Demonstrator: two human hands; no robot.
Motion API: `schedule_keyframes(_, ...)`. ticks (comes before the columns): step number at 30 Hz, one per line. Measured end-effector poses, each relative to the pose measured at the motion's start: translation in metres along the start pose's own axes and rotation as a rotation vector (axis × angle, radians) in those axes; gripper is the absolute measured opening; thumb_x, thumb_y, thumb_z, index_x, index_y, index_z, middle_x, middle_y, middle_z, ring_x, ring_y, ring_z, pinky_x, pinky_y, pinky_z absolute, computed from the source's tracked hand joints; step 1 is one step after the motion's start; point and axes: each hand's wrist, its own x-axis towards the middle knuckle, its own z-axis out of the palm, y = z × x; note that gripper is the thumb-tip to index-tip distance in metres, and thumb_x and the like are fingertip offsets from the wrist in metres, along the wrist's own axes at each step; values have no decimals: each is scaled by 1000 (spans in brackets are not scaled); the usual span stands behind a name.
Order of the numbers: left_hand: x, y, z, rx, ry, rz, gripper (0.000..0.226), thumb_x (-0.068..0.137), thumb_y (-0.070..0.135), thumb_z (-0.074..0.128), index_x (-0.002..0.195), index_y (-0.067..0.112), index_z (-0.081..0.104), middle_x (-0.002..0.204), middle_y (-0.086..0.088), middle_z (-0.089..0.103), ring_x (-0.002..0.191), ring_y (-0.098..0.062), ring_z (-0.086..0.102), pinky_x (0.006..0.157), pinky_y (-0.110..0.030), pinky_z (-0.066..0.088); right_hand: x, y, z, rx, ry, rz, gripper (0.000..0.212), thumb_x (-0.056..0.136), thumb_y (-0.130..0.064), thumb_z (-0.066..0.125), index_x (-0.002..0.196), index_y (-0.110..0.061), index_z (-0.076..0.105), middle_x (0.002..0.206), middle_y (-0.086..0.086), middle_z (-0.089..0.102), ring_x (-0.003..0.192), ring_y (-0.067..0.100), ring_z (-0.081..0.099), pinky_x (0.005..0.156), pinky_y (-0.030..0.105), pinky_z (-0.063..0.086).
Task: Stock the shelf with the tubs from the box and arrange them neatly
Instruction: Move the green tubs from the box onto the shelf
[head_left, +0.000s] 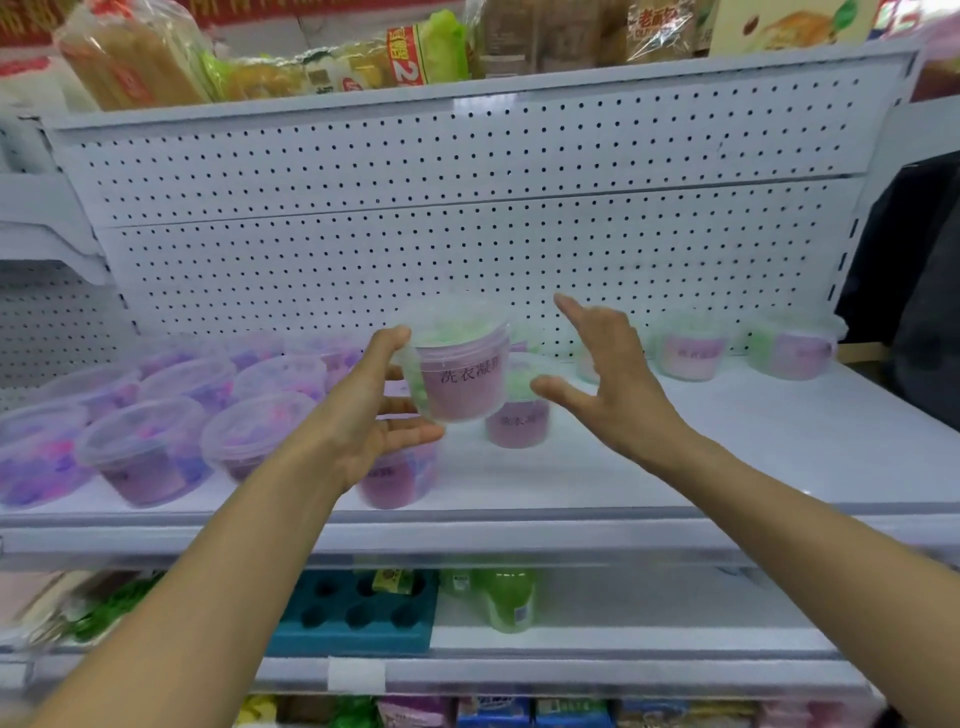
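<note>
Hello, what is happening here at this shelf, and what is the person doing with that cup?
A person is stocking a white store shelf with clear lidded tubs. The left hand holds one tub, pink-labelled with green contents, in the air above the shelf. The right hand is open beside it, fingers spread, not touching it. On the shelf's left side stands a group of purple tubs. A few green tubs stand apart at the back right, and one more tub sits just behind the held one.
</note>
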Motion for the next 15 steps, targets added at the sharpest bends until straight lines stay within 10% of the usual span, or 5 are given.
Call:
schedule_keyframes(4,2,-4,42,97,-135,-43,47,83,55,60,101,12,64,90,-11,64,68,-25,70,68,-40,60,-17,-5,-38,-232,56,-413,57,87,-47,59,140,-32,44,143,-7,42,127,17,38,99,32,40)
schedule_keyframes(8,7,-21,83,287,-267,-96,60,84,68,46,99,12,60,98,-11,61,78,-29,63,80,-37,55,-28,15,-61,-203,167,-328,27,86,-29,66,112,-20,69,109,-8,67,104,15,57,74,42,53)
schedule_keyframes(12,28,-52,88,1056,-44,516,46,92,54,43,121,21,55,127,0,58,110,-22,55,88,-33,41,-41,49,-67,-307,153,-107,24,83,-25,71,107,-21,70,105,-7,69,103,19,60,72,43,54)
schedule_keyframes(15,48,-67,82,1196,-5,709,36,95,31,52,129,21,56,134,0,56,122,-22,49,96,-33,38,-43,67,-61,-394,100,-8,24,84,-30,68,107,-23,70,106,-8,69,106,20,58,73,39,52)
